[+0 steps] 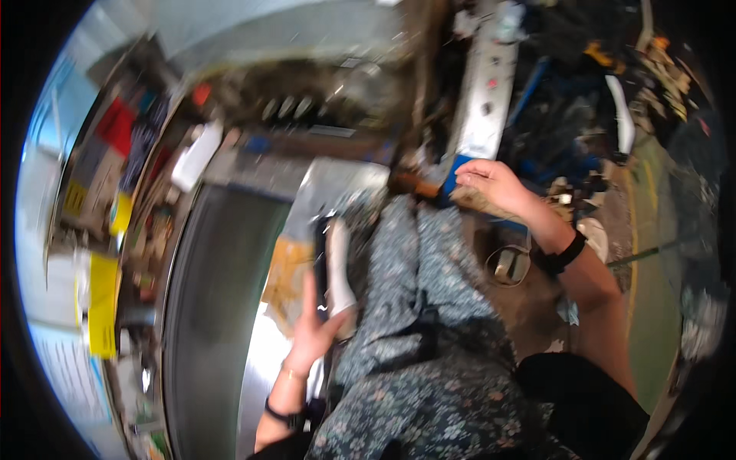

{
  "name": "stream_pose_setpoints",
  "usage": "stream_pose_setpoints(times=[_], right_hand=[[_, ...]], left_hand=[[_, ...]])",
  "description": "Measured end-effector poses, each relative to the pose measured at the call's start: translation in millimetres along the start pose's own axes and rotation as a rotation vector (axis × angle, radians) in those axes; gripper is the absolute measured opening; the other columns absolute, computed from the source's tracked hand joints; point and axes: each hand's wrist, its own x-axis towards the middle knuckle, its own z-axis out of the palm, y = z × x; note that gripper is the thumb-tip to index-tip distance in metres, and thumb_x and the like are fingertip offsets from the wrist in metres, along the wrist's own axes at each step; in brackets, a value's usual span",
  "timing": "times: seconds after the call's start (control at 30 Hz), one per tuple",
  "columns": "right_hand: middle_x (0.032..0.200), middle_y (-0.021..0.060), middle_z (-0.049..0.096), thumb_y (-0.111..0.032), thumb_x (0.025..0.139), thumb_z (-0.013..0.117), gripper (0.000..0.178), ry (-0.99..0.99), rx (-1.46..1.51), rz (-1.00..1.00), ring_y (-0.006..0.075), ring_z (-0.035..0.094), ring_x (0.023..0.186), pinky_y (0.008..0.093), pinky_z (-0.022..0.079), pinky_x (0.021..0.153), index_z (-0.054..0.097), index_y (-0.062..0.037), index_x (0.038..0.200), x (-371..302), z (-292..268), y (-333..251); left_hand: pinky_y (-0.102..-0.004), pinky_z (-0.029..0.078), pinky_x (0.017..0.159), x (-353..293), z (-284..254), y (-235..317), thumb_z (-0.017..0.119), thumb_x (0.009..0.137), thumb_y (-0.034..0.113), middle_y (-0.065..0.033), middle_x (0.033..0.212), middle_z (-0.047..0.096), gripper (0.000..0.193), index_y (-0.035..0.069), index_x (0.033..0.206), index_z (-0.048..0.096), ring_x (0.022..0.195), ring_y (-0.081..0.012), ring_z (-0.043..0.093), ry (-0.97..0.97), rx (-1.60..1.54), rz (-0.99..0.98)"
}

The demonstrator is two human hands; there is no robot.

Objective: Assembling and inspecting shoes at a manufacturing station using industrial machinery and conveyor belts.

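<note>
Low beside my lap, my left hand (309, 331) has its fingers along one side of a long, curved black-and-white piece (337, 264) and its thumb across the lower end. The piece stands roughly upright between them; its exact kind is unclear. Farther forward, my right hand (493, 186) is over a blue block (458, 172) at the near end of a long pale metal bar (484, 92). Its fingers are bent and drawn together; motion blur hides anything small between them. Both wrists wear dark bands.
A dark grey panel (218, 284) runs along my left, with cluttered shelves and a yellow box (101, 305) beyond. Another black-and-white curved piece (621, 119) lies among dark clutter at the far right. A cardboard-coloured package (285, 272) is beside my left hand.
</note>
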Motion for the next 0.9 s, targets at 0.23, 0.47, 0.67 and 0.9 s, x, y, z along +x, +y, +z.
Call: stream_pose_setpoints(times=[0.23, 0.47, 0.67, 0.9], right_hand=[[0.127, 0.0165, 0.059, -0.043, 0.071, 0.078, 0.074, 1.025, -1.683, 0.266, 0.0358, 0.048, 0.126, 0.0524, 0.043, 0.097, 0.052, -0.0208, 0.137, -39, -204, -145], [0.138, 0.0261, 0.045, -0.032, 0.065, 0.077, 0.078, 1.122, -1.208, 0.085, 0.0458, 0.048, 0.120, 0.0484, 0.040, 0.103, 0.051, -0.0160, 0.137, -86, -219, -93], [0.143, 0.0274, 0.039, -0.026, 0.064, 0.082, 0.079, 0.808, -0.769, -0.411, 0.0453, 0.042, 0.127, 0.0503, 0.035, 0.106, 0.052, -0.0061, 0.134, -110, -15, -57], [0.135, 0.0251, 0.048, -0.034, 0.083, 0.076, 0.076, -0.136, -0.192, -0.061, 0.0420, 0.042, 0.131, 0.0468, 0.038, 0.105, 0.040, -0.0036, 0.143, -139, 166, -64]], left_hand=[[-0.0609, 0.034, 0.103, -27, 3, -124, 0.070, 0.081, 0.037, -0.0535, 0.138, 0.020, 0.082, 0.012, 0.149, 0.032, 0.127, -0.0631, 0.034, 0.317, 1.390, 0.302], [-0.0374, 0.054, 0.079, -40, 10, -3, 0.066, 0.089, 0.032, -0.0196, 0.107, 0.070, 0.043, 0.004, 0.121, 0.063, 0.094, -0.0320, 0.070, -0.009, 0.670, 0.091], [-0.0338, 0.042, 0.104, 18, 53, 29, 0.061, 0.096, 0.017, -0.0173, 0.125, 0.063, 0.035, -0.002, 0.125, 0.060, 0.122, -0.0242, 0.057, 0.016, -0.039, 0.498], [-0.0258, 0.045, 0.086, 104, 75, 41, 0.069, 0.086, 0.007, -0.0022, 0.112, 0.058, 0.042, 0.008, 0.126, 0.056, 0.099, -0.0106, 0.054, 0.000, -0.412, 0.360]])
